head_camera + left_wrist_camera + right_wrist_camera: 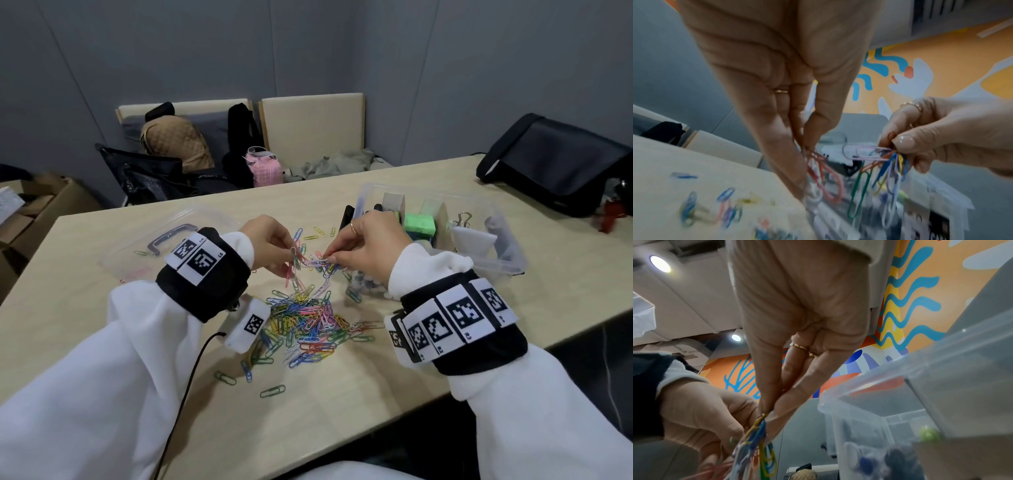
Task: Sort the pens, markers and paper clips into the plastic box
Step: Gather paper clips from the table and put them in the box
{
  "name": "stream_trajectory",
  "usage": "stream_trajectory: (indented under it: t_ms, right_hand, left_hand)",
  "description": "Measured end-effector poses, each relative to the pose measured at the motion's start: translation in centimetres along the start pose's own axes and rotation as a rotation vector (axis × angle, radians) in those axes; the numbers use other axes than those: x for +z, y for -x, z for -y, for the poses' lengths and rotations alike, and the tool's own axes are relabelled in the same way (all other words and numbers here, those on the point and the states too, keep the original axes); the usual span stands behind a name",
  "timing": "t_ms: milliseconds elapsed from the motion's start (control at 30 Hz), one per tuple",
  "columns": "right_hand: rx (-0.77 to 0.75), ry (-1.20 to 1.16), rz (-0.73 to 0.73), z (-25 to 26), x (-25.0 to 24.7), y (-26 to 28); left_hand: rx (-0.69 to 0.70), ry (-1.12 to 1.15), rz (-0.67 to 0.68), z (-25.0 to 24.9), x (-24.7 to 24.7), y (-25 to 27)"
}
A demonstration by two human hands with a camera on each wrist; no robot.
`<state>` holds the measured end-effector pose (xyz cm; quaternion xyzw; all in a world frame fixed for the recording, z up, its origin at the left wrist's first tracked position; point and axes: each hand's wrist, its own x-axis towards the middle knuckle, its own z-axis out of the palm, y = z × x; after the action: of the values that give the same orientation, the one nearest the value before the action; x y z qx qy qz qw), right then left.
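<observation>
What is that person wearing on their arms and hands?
Both arms have baggy white sleeves with ribbed cuffs. Over each wrist sits a wide black band carrying white tiles printed with black square code patterns. A thin black cable trails from the left band. Each of the hands wears a thin gold ring.

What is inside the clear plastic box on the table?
In the plastic box I can see green blocks, a roll of tape and white items. The right hand covers its near-left part, so that content is hidden.
</observation>
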<state>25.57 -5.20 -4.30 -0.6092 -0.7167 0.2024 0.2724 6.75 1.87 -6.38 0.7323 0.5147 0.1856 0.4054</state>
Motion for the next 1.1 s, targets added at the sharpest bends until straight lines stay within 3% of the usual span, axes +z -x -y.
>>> stream_trajectory:
  t_ms: [367,700,933,1100]
  right_hand:
    - [0.019,-0.291,-0.06,-0.6,-5.6,1.0]
    - [0.16,-0.458,-0.251,-5.3,-14.5,5.4]
    - [0.345,-0.404,-0.317,-8.6,-16.5,7.1]
    - [0.468,-0.229,-0.2,-9.6,-16.0,6.8]
  left_hand:
    - [0.178,0.221,-0.038,-5.1,-2.4,-0.3]
    - [0.309,0.394,0.094,-14.3,3.1,-2.9]
    - [0.243,0.413,0.169,-18.1,8.6,-5.1]
    - [0.207,0.281,0.18,-18.3,11.2,-6.1]
